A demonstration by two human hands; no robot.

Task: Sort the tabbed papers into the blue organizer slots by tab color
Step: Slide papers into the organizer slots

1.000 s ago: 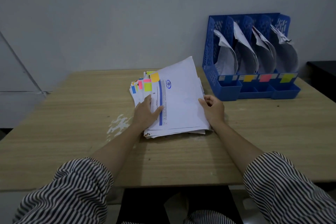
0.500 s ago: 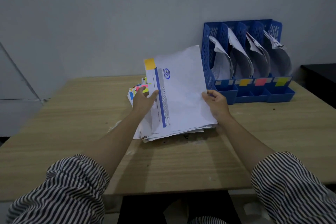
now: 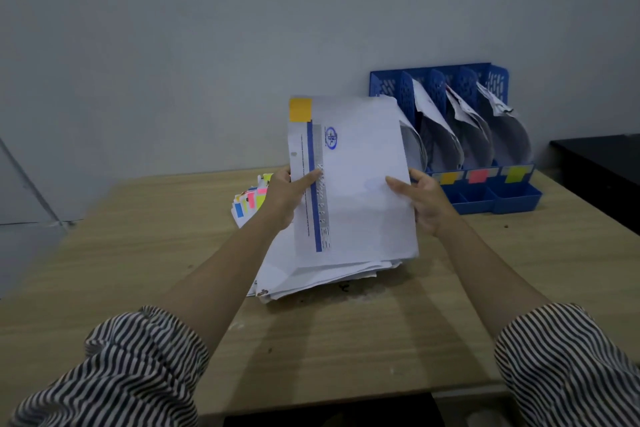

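Top sheet (image 3: 360,184), orange tab (image 3: 300,109) at its upper left corner, is now lifted clear of the pile (image 3: 322,274) and tilted nearly upright in front of me, over the table (image 3: 138,253). A second ago it lay flat on the pile; half a second ago only its far edge had come up. Left hand (image 3: 282,199) is clamped on the sheet's left edge, thumb across the blue stripe; right hand (image 3: 424,198) pinches the right edge. Sheet hides the leftmost slot of the organizer (image 3: 516,199); the three slots I can see carry orange (image 3: 449,178), pink (image 3: 478,175) and yellow-green (image 3: 515,173) labels, each already holding papers. I judge this one is bound for the orange slot, second from left. More tabbed sheets (image 3: 249,203) fan out behind my left hand, so plenty remains. My view has also shifted: organizer sits lower and further right than before.
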